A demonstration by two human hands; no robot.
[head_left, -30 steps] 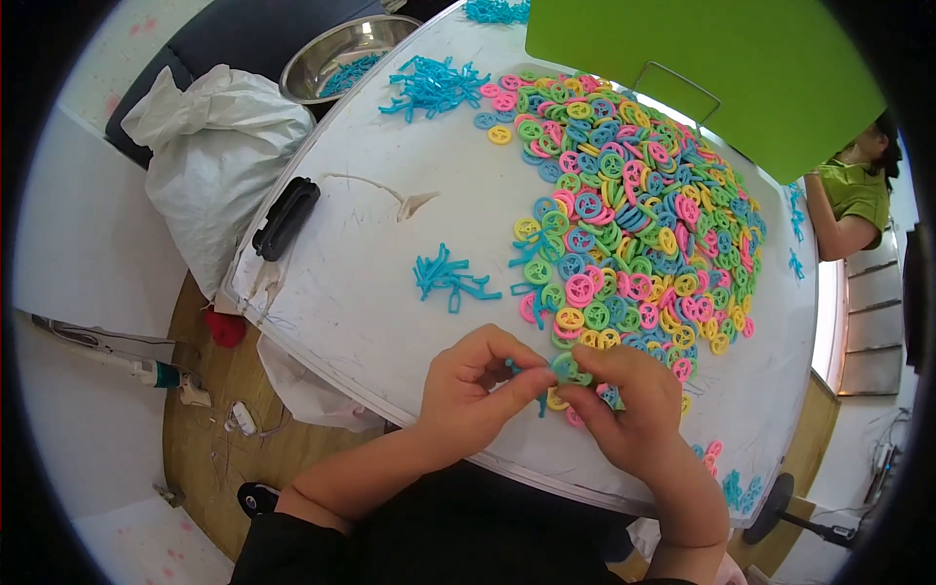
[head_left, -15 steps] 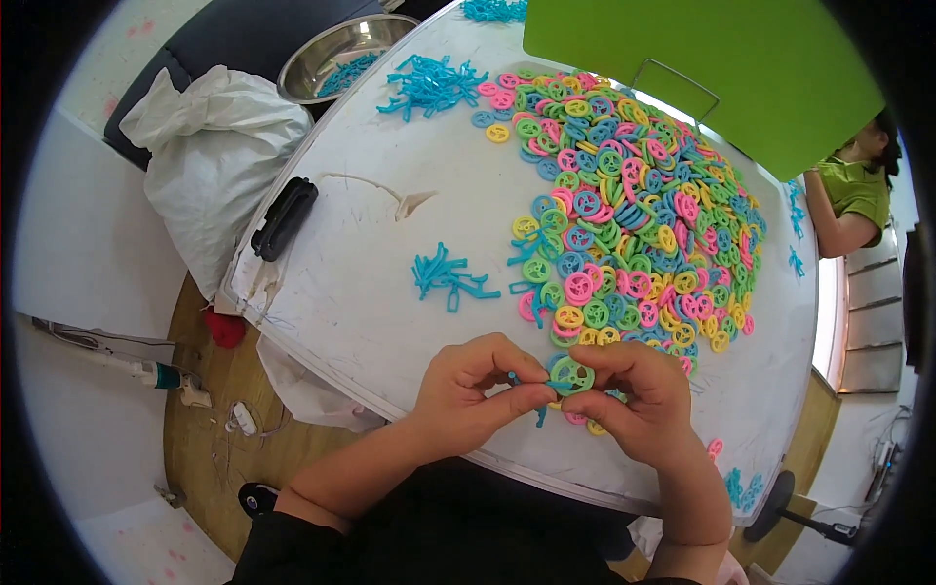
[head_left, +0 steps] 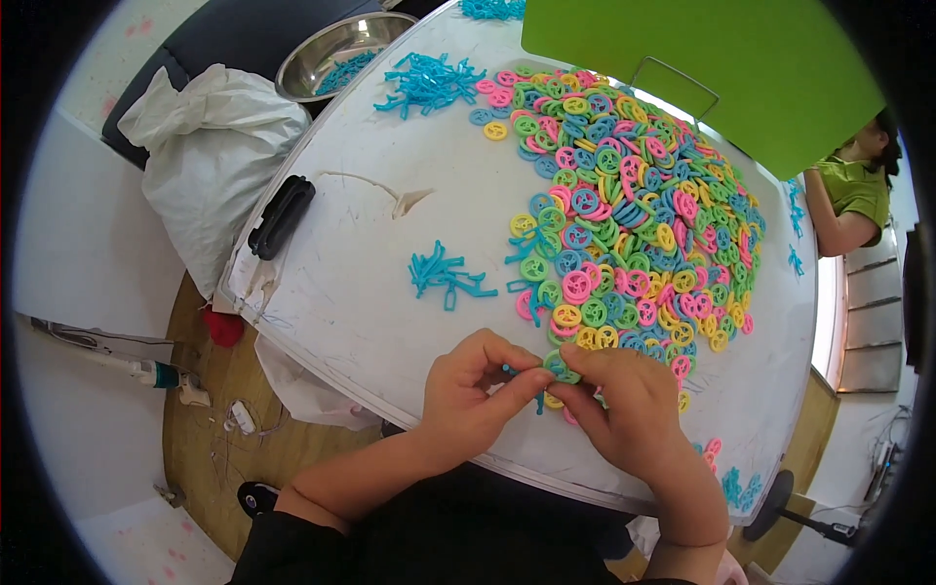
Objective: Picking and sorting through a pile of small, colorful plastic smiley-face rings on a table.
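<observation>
Plainly, the white desk [head_left: 361, 302] gave you room to work, its near edge at six o'clock from your hands. On it, the heap of coloured wheels [head_left: 634, 224] spread from your fingers toward one o'clock, and a small cluster of blue plastic pieces [head_left: 444, 273] lay apart at about ten o'clock.

Your right hand [head_left: 629, 395] stood at four o'clock to the work, its grip closed to a narrow pinch, thumb and fingers on one green wheel [head_left: 558, 364]. Your left hand [head_left: 478, 395] faced it from eight o'clock, its grip likewise pinched small, on a blue piece [head_left: 540, 402] whose end poked out below the thumb. The green wheel sat between both sets of fingertips, over the desk, its face partly covered; whether the blue piece was seated in it, you could not tell from this view.

Good handling seemed to call for pinching the wheel by its rim, leaving its hub visible, squaring the blue piece to it and pressing evenly, since a slanted push could have bent thin plastic.
</observation>
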